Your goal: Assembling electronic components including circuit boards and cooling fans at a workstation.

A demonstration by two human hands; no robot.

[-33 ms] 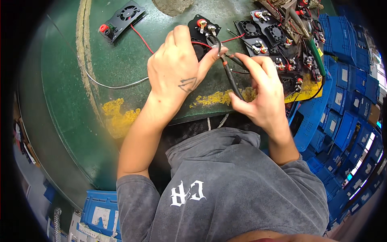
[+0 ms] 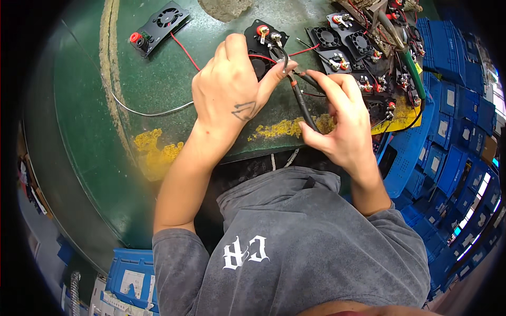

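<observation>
— Where the green bench (image 2: 158,84) curves toward us, how much room do we have?

— Plenty on our left: only a lone fan board (image 2: 158,23) and a grey wire (image 2: 147,111) lie there. On the right, fan boards (image 2: 358,47) crowd up to the edge, with blue crates (image 2: 453,105) beyond.

— And our hands?

— Our left hand (image 2: 232,89) pins a black fan module (image 2: 265,42) near the bench's far side; our right hand (image 2: 342,124) is clamped on a black cable (image 2: 301,102), just beside the left.

— Anything changed from the earlier frame?

— Nothing we can see; both grips match.
</observation>
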